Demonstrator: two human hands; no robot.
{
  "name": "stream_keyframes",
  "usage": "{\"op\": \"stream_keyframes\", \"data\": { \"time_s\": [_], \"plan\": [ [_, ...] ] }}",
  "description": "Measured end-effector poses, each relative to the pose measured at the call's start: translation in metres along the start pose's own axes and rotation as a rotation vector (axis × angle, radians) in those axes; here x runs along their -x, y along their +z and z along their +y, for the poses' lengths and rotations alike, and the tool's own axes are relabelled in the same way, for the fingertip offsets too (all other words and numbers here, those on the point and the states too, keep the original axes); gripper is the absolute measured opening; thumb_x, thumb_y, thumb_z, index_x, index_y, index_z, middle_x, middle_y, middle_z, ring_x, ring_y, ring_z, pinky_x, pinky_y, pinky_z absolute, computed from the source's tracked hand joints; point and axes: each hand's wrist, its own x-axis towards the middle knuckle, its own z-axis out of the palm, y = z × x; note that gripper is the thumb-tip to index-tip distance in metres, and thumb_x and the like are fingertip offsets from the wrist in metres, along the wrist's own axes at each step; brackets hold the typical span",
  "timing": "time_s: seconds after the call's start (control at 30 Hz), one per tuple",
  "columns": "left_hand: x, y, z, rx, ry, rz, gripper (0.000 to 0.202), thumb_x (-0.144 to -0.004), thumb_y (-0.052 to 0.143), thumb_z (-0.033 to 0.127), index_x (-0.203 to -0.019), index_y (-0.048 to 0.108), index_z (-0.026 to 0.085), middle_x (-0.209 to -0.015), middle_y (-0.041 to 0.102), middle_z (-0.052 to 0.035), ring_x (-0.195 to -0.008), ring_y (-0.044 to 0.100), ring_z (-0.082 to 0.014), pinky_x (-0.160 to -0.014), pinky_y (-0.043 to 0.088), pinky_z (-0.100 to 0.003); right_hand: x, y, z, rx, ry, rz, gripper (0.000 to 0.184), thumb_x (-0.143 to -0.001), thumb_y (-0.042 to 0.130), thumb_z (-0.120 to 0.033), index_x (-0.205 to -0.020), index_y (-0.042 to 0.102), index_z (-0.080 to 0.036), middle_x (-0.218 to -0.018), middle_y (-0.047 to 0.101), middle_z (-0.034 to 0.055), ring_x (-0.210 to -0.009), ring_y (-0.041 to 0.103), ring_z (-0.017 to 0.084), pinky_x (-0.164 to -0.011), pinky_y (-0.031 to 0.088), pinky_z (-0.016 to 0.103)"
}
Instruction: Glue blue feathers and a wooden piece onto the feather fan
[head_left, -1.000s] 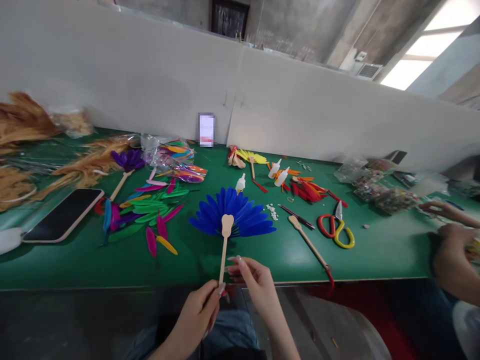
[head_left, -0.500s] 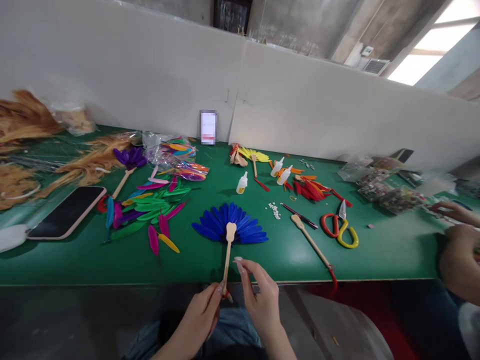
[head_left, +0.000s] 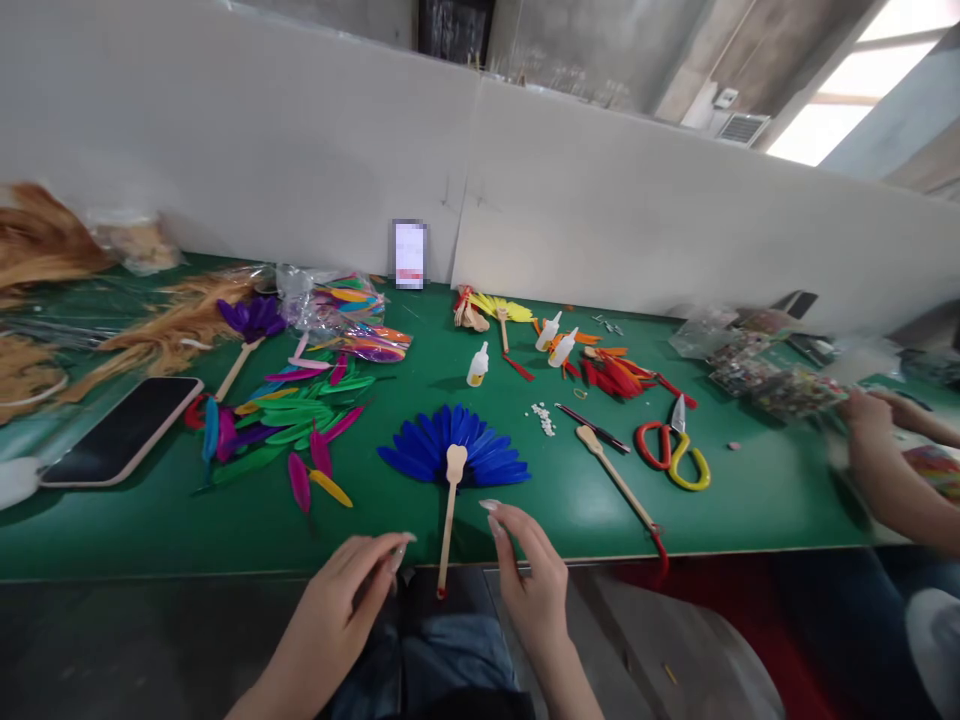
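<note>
A blue feather fan (head_left: 454, 445) lies near the table's front edge, its pale wooden handle (head_left: 448, 525) pointing toward me and overhanging the edge. To the left of the handle my left hand (head_left: 349, 590) hovers, fingers slightly apart and holding nothing. On the other side is my right hand (head_left: 534, 580), thumb and index finger parted, with nothing visible between them. Neither hand touches the fan. Beyond it stands a small white glue bottle (head_left: 478, 366). Small white beads (head_left: 543, 420) lie in a pile to the fan's right.
Loose coloured feathers (head_left: 307, 415) and a phone (head_left: 124, 430) are on the left. At right lie a bare wooden handle (head_left: 616, 478), tweezers (head_left: 592, 428) and scissors (head_left: 675, 445). A co-worker's hands (head_left: 881, 455) are at the far right beside bead bags (head_left: 799, 390).
My left hand has let go of the fan's handle and moved left and a little up. My right hand has shifted slightly to the right. The co-worker's arm has moved toward the bags.
</note>
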Motion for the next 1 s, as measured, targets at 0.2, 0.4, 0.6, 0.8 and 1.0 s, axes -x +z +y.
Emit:
{"op": "stream_keyframes", "data": {
  "time_s": [0.2,0.4,0.6,0.8,1.0],
  "plan": [
    [-0.02,0.006,0.002,-0.116,0.293,0.212,0.032,-0.091,0.046,0.016,-0.121,0.055,0.024,-0.119,0.062,-0.005,-0.123,0.05,-0.0204,-0.097,0.048,-0.034,0.004,-0.006,0.003,-0.039,0.003,0.08,0.023,-0.084,0.056,-0.005,-0.097,0.066,-0.019,-0.089,0.072,0.0064,-0.084,0.069,0.017,-0.076,0.056,0.026],
    [-0.024,0.01,0.008,-0.03,0.39,0.329,0.02,-0.085,0.056,0.008,-0.097,0.062,0.022,-0.101,0.065,-0.0039,-0.112,0.055,-0.0199,-0.094,0.048,-0.033,-0.004,-0.011,-0.009,-0.291,0.364,-0.047,0.015,-0.089,0.053,-0.022,-0.083,0.067,-0.019,-0.074,0.072,0.0041,-0.069,0.069,0.017,-0.064,0.056,0.024],
    [-0.02,0.009,0.012,0.025,0.335,0.31,0.015,-0.083,0.058,0.009,-0.088,0.062,0.022,-0.087,0.066,-0.0024,-0.097,0.059,-0.0191,-0.088,0.049,-0.033,-0.023,-0.018,-0.016,-0.387,0.47,-0.127,0.024,-0.091,0.051,-0.033,-0.081,0.067,-0.017,-0.067,0.07,0.0041,-0.062,0.067,0.016,-0.061,0.055,0.025],
    [-0.021,-0.003,0.008,0.09,0.214,0.34,0.015,-0.086,0.052,0.012,-0.087,0.064,0.022,-0.088,0.066,-0.0024,-0.09,0.061,-0.0163,-0.082,0.05,-0.026,-0.026,-0.022,-0.016,-0.401,0.51,-0.175,0.024,-0.087,0.057,-0.036,-0.073,0.063,-0.018,-0.059,0.066,0.002,-0.055,0.064,0.016,-0.055,0.052,0.024],
    [-0.04,-0.012,0.023,0.275,0.132,0.235,0.014,-0.085,0.057,0.02,-0.072,0.062,0.02,-0.077,0.064,-0.0022,-0.082,0.061,-0.0162,-0.071,0.05,-0.023,-0.025,-0.01,-0.026,-0.57,0.536,-0.291,0.027,-0.091,0.05,-0.037,-0.078,0.063,-0.017,-0.061,0.066,0.0015,-0.057,0.064,0.014,-0.058,0.051,0.023]
  ]
}}
